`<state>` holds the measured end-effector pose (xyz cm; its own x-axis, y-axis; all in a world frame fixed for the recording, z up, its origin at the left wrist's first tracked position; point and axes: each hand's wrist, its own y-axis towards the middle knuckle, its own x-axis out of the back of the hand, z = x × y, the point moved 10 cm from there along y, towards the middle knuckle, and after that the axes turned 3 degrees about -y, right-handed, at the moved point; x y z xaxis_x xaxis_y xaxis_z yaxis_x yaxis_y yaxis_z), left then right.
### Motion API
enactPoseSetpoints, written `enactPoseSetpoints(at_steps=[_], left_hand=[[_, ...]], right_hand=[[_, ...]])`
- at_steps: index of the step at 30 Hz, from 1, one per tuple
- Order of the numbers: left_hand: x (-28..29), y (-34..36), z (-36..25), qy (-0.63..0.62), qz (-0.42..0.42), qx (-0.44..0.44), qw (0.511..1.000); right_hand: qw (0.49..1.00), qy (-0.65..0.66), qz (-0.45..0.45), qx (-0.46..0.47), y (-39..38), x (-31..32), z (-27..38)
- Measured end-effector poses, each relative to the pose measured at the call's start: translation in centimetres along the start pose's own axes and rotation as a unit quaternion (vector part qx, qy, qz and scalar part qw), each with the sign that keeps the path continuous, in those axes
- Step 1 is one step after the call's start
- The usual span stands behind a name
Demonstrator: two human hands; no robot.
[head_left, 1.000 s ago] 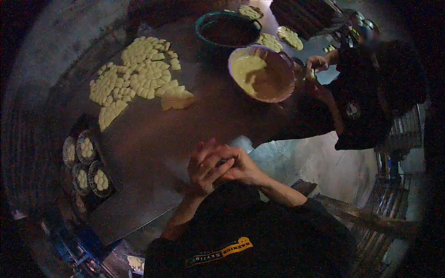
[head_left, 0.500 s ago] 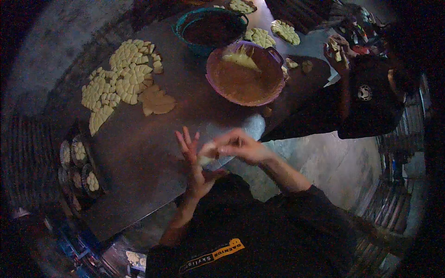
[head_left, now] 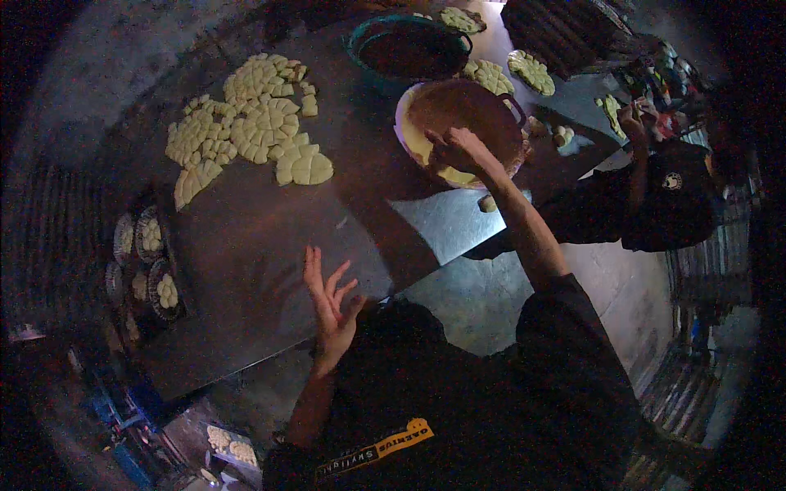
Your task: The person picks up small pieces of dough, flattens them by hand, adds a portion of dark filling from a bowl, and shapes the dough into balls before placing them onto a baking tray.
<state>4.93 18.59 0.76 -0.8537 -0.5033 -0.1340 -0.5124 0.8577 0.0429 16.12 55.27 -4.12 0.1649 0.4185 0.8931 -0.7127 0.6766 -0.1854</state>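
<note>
My left hand (head_left: 330, 299) hovers over the table's near edge, fingers spread, with nothing visible in it. My right hand (head_left: 463, 151) reaches forward over the purple basin (head_left: 401, 127), its fingers curled down toward the contents. Whatever its fingertips pinch, if anything, is hidden. A smooth mass, yellow where lit and brownish in shade, lines the basin. Pale cut dough pieces (head_left: 266, 127) lie clustered flat on the metal table (head_left: 246, 237), ahead and to the left of my left hand.
Beyond the basin stands a teal basin (head_left: 352, 49) with dark insides. Flat dough rounds (head_left: 530, 72) lie at the back right. Fluted tins (head_left: 166, 290) holding dough line the left edge. A co-worker in dark clothes (head_left: 671, 196) handles dough on the right.
My right hand has left my left hand and moved forward and right to the purple basin. The pale piece between my hands is out of sight. My head view has shifted.
</note>
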Motion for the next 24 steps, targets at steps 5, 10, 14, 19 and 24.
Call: enactPoseSetpoints(at_steps=[5, 10, 14, 19, 24], left_hand=[[0.8, -0.8, 1.6, -0.07, 0.018, 0.032, 0.997], [1.6, -1.6, 1.8, -0.079, 0.084, 0.105, 0.988], [5.3, -3.0, 1.1, -0.121, 0.055, 0.112, 0.985], [12.9, -5.4, 2.6, -0.191, -0.074, 0.108, 0.973], [22.5, -8.7, 3.3, 0.019, -0.17, 0.063, 0.983]], right_hand=[[0.99, -0.136, -0.02, -0.038, -2.2, 0.1, 2.8], [0.997, 0.03, -0.06, -0.036, -5.8, 1.6, 7.5], [0.915, 0.377, 0.103, 0.101, -10.0, -3.0, 20.9], [0.794, 0.556, 0.244, 0.028, -15.3, -14.4, 32.1], [0.813, 0.559, 0.158, 0.046, -15.5, -17.7, 37.3]])
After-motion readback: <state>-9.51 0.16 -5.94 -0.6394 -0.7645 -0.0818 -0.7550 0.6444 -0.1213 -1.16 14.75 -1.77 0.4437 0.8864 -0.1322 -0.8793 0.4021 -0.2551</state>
